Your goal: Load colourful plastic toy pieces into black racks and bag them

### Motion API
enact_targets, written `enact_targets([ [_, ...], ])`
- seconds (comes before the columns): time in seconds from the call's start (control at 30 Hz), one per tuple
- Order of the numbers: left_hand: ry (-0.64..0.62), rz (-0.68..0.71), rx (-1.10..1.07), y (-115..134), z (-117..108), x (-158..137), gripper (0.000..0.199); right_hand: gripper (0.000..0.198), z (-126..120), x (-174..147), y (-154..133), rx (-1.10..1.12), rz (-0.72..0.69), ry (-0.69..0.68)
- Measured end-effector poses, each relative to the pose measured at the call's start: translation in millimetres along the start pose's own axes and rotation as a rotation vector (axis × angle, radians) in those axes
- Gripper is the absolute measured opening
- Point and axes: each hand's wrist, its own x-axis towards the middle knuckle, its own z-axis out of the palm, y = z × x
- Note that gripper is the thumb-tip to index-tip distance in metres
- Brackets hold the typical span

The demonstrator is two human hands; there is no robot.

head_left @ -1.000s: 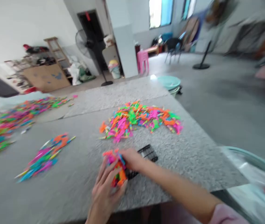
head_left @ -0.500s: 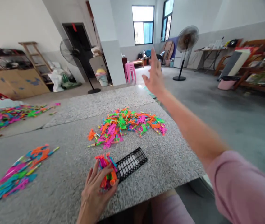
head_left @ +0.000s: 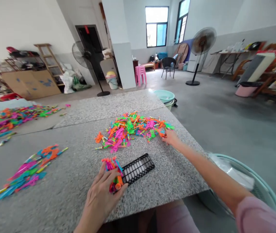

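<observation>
My left hand [head_left: 104, 191] is curled around a bunch of small bright plastic pieces [head_left: 115, 184], orange, pink, green and blue, at the left end of a black mesh rack [head_left: 139, 168]. The rack lies slanted on the speckled stone table; its right part shows bare slots. Farther off is a loose heap of the same coloured plastic pieces [head_left: 130, 126], mixed with thin stick-like ones. At the heap's right end, my right hand [head_left: 171, 137] has its fingers drawn together against orange and green pieces. What lies between its fingertips is too small to tell.
A sorted-looking row of long coloured pieces [head_left: 31, 171] lies on the left, with a larger heap [head_left: 18, 118] behind it. Beyond the table's right edge stand a green basin [head_left: 164, 94] and a big round basket [head_left: 271, 194] holding plastic bags. Standing fans [head_left: 202, 42] are farther back.
My right hand has come down from raised in the air beyond the table to the right end of the heap. My left hand stays on its bunch. The view has turned slightly left.
</observation>
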Motion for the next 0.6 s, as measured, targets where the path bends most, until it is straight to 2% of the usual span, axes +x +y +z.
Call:
enact_targets([
  [0.07, -0.038, -0.016, -0.035, 1, -3, -1, 0.023, 0.007, 3, -14, 3, 0.118, 0.017, -0.093],
  [0.13, -0.084, -0.032, -0.08, 1, -6, -2, 0.023, 0.001, 11, -36, 1, 0.378, -0.004, -0.211],
  [0.2, -0.127, -0.046, -0.129, 2, -9, -2, 0.025, 0.01, 24, -61, -6, 0.669, -0.061, -0.348],
  [0.27, -0.163, -0.062, -0.174, 3, -10, -1, 0.025, 0.021, 43, -85, -21, 0.799, -0.144, -0.458],
  [0.33, -0.169, -0.086, -0.203, 6, -11, -1, 0.023, 0.023, 66, -103, -39, 0.75, -0.216, -0.451],
  [0.5, -0.168, -0.132, -0.237, 13, -12, -1, 0.026, 0.025, 112, -118, -80, 0.464, -0.374, -0.209],
  [0.6, -0.181, -0.136, -0.262, 14, -13, -1, 0.032, 0.023, 124, -118, -95, 0.445, -0.406, -0.229],
])
